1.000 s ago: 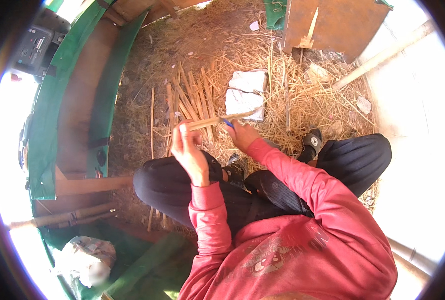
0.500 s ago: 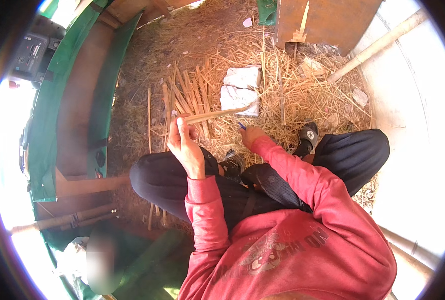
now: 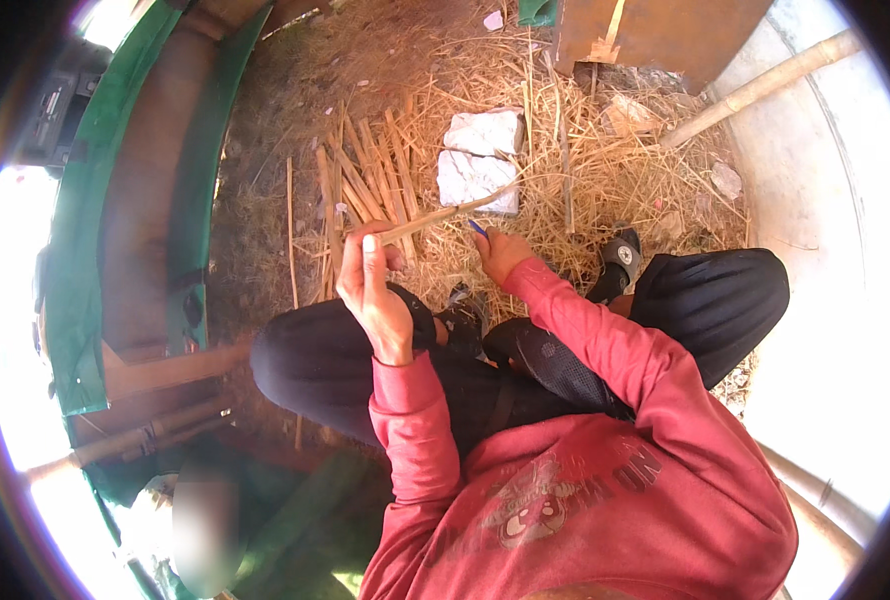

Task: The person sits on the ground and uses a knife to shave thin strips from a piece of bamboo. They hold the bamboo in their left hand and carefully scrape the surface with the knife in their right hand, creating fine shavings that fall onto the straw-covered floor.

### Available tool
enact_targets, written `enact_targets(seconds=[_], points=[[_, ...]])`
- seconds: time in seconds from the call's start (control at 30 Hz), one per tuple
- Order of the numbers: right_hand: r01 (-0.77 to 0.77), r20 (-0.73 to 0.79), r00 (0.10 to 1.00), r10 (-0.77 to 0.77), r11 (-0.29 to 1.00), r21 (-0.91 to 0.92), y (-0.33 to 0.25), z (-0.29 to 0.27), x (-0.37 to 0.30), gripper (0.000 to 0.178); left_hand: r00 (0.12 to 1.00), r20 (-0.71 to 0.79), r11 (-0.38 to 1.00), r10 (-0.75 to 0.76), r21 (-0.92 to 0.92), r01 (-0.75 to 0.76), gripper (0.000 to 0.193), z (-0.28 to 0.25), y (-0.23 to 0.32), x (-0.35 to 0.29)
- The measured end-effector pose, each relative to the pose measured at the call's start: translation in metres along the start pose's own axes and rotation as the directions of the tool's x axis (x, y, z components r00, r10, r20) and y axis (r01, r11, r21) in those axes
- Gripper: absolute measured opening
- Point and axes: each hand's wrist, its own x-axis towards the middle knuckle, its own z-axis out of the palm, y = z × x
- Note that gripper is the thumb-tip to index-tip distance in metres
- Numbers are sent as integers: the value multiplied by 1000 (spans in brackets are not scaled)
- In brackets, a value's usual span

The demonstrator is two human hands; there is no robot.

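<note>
My left hand [image 3: 373,290] is closed around one end of a split bamboo strip [image 3: 435,217], its thumb lying along the top. The strip slants up to the right, and its thin far end overlaps the lower of two pale, rough blocks [image 3: 477,178] in this view; whether they touch I cannot tell. Below that far end, my right hand [image 3: 505,256] is closed on a small blue object [image 3: 478,229]. Only its blue tip shows past the fingers, so its kind is hidden. A gap separates my right hand from the strip.
Several cut bamboo strips [image 3: 373,170] lie beyond my left hand. Straw and shavings [image 3: 605,185] cover the ground to the right. A brown board [image 3: 655,40] stands at the back, and a bamboo pole [image 3: 760,88] leans at right. Green-edged panelling [image 3: 130,220] borders the left.
The strip's far end has tipped slightly upward. My right hand has shifted a little away from my body, while the whole view has moved slightly. Both hands keep their hold.
</note>
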Motion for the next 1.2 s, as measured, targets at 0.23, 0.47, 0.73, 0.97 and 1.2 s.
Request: enact_targets(seconds=[0.23, 0.47, 0.73, 0.97, 1.2], points=[[218, -43, 976, -214, 950, 222, -61, -25, -30, 28, 1000, -5, 983, 26, -183, -27, 29, 6, -17, 3], [239, -69, 968, -241, 970, -37, -17, 11, -8, 35, 992, -124, 983, 8, -181, -31, 30, -2, -20, 4], [68, -25, 997, -67, 997, 35, -7, -7, 0, 41, 991, -116, 996, 60, -58, -67, 27, 7, -11, 3], [151, -95, 986, -137, 977, 154, -35, -1, -8, 39, 991, -118, 998, 68, 17, -66, 26, 14, -1, -2], [224, -7, 974, -229, 947, 232, -40, -13, -10, 38, 992, -106, 997, 74, 38, -70, 28, 10, -10, 2]])
